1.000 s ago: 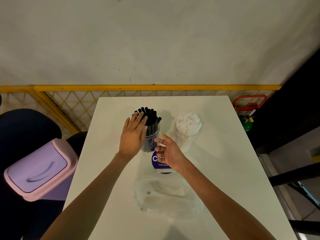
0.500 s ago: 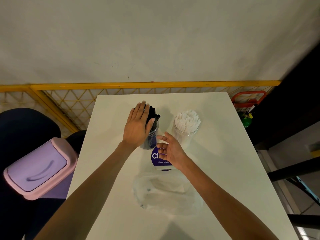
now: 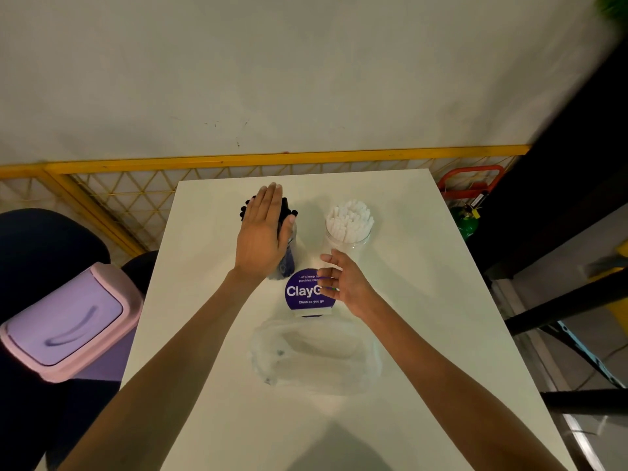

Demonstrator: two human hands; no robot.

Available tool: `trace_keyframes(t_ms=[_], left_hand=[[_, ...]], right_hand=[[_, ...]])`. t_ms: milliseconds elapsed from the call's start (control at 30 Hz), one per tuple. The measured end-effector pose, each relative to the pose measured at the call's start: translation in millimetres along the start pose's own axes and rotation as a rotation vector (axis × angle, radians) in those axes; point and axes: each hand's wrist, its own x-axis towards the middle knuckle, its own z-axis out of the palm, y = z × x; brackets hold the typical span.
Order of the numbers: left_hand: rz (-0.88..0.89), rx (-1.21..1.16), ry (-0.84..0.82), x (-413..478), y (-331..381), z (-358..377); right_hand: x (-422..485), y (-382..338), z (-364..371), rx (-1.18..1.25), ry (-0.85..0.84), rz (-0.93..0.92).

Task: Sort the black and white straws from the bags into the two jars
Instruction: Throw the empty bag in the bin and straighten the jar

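Two clear jars stand at the far middle of the white table (image 3: 424, 300). The left jar (image 3: 289, 260) holds black straws (image 3: 289, 209); the right jar (image 3: 348, 241) is packed with white straws (image 3: 350, 217). My left hand (image 3: 263, 232) lies flat, fingers straight, on top of the black straws and hides most of them. My right hand (image 3: 343, 282) hovers just in front of the white jar, fingers loosely curled, holding nothing. A crumpled clear plastic bag (image 3: 316, 355) lies nearer to me.
A round purple sign (image 3: 304, 294) stands between the jars and the bag. A pink and lilac swing-lid bin (image 3: 64, 321) sits left of the table. A yellow mesh fence (image 3: 129, 195) runs behind, with a red trolley handle (image 3: 472, 180) at the right.
My left hand moved forward from beside the black jar to lie flat on top of the straws. My right hand shifted slightly right, toward the white jar.
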Motion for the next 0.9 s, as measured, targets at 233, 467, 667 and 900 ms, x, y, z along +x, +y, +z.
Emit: trace_keyframes(t_ms=[233,467,667,900], left_hand=[[-0.109,-0.307,0.098,-94,15,23],[-0.988,-0.468,-0.009,-171,-9,55],[-1.063,-0.672,-0.118,-187,13,60],[-0.92,-0.743,-0.226,-185,63,64]], right_hand=[[-7,44,-61,-0.122,0.33,-0.077],[-20,79,-95,-0.156,0.394,-0.029],[-38,98,-90,0.037,0.094,0.234],[-41,93,-62,0.038,-0.091,0.27]])
